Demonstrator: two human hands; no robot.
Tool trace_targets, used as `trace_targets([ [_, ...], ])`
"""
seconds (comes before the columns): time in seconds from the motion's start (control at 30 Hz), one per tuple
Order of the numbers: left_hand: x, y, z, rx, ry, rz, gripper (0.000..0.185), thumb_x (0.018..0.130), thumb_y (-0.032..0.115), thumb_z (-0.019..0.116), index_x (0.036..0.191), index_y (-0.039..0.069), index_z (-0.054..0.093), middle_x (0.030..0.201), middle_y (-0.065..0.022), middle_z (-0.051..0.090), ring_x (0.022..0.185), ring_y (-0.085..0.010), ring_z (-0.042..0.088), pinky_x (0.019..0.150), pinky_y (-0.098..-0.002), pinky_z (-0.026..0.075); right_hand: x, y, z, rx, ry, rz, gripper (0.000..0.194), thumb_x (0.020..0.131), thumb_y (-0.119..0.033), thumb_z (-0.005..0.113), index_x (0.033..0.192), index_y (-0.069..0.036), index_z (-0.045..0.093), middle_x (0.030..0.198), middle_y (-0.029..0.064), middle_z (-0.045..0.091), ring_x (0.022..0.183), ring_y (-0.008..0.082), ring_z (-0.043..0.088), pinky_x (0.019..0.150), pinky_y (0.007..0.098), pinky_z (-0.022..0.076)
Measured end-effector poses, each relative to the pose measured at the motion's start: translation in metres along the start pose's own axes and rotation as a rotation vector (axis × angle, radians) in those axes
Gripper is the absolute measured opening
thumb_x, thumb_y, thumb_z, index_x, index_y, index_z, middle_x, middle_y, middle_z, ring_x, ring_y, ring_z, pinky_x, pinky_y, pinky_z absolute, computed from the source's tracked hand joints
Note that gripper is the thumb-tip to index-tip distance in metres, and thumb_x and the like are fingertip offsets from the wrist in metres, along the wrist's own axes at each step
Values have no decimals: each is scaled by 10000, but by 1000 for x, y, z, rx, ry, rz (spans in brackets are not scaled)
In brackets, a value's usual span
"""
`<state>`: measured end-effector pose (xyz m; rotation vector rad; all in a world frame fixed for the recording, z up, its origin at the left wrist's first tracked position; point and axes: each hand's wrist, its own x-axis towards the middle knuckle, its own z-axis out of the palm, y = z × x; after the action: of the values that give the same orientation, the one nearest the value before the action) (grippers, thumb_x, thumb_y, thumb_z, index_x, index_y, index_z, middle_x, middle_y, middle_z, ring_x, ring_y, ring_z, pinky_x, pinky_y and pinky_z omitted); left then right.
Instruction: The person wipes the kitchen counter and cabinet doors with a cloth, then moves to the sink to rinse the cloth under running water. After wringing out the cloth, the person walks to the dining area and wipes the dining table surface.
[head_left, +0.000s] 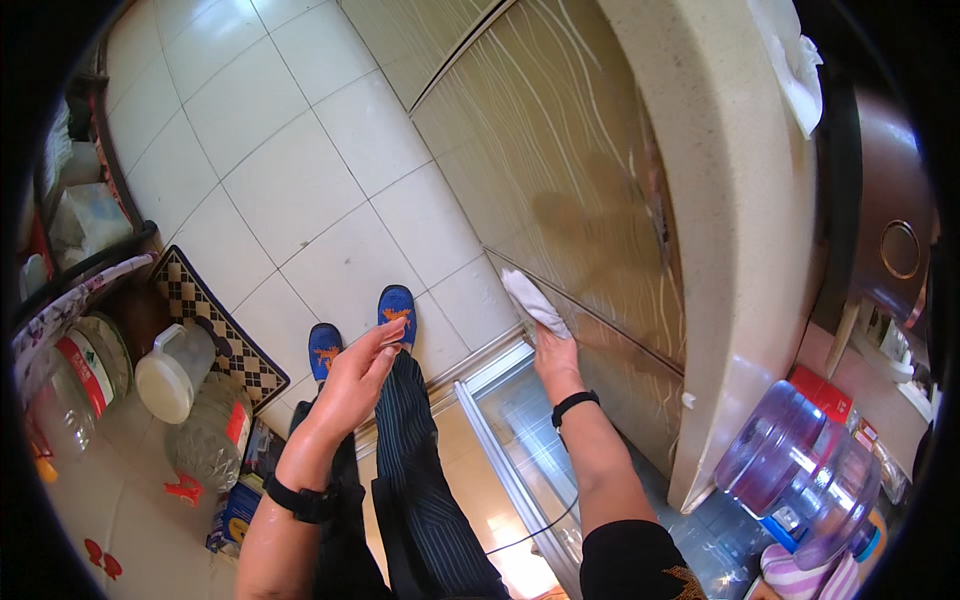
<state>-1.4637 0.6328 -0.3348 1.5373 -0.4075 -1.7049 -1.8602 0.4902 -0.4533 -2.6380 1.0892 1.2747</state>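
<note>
My right hand (556, 358) holds a folded white cloth (537, 304) near the lower part of a glossy, wave-patterned cabinet panel (555, 180); whether the cloth touches it I cannot tell. My left hand (366, 371) is raised over my legs with nothing in it, the fingers together and extended. Both wrists wear black bands. Beneath my hands are dark striped trousers (412, 427) and blue slippers (396, 304) with an orange pattern, standing on white floor tiles (292, 172).
At left, a lidded plastic jug (166, 382) and large clear bottles stand by a checkered mat (225, 337). A metal-framed sliding glass door (495, 442) is below my right arm. A large water bottle (799, 472) lies at lower right, beyond a beige counter edge (720, 225).
</note>
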Motion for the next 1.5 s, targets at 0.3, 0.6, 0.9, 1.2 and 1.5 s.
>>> trace_targets([
  [0.3,-38,-24,-43,-71,-80,28,389,1046,65,463,1427,-6,499,1395,-148,582,1283,-203,549,1091,-318,411,-220,54,-68,-210,-129,280,519,1020,-268,455,1512,-107,427,1602,11,358,1476,135,307,1201,328,262],
  [0.6,-70,-37,-43,-85,-180,14,389,1049,62,456,1431,3,497,1369,-138,591,1238,-215,573,1052,-331,433,-76,22,-224,-91,629,317,510,937,-190,590,1442,-228,531,1405,18,587,1238,266,600,1073,432,454],
  [0.9,-84,-69,-60,-166,-134,30,397,1045,73,457,1434,1,494,1378,-151,581,1236,-238,573,1071,-350,423,-216,13,-159,-87,315,407,427,884,-56,541,1304,-74,616,1260,164,634,1217,356,579,1068,472,444],
  [1.2,-84,-73,-40,-220,-105,60,396,1051,95,457,1435,8,497,1365,-141,586,1229,-227,576,1070,-344,422,-328,47,-212,-285,274,374,503,831,-43,573,1330,-89,618,1460,100,491,1353,415,452,1109,520,404],
  [1.5,-94,-82,-25,-203,-58,68,394,1049,87,450,1431,2,496,1355,-143,598,1205,-216,591,1055,-329,432,-167,61,-317,-85,804,-105,656,762,51,650,1386,-142,593,1540,158,378,1379,496,385,1118,550,384],
])
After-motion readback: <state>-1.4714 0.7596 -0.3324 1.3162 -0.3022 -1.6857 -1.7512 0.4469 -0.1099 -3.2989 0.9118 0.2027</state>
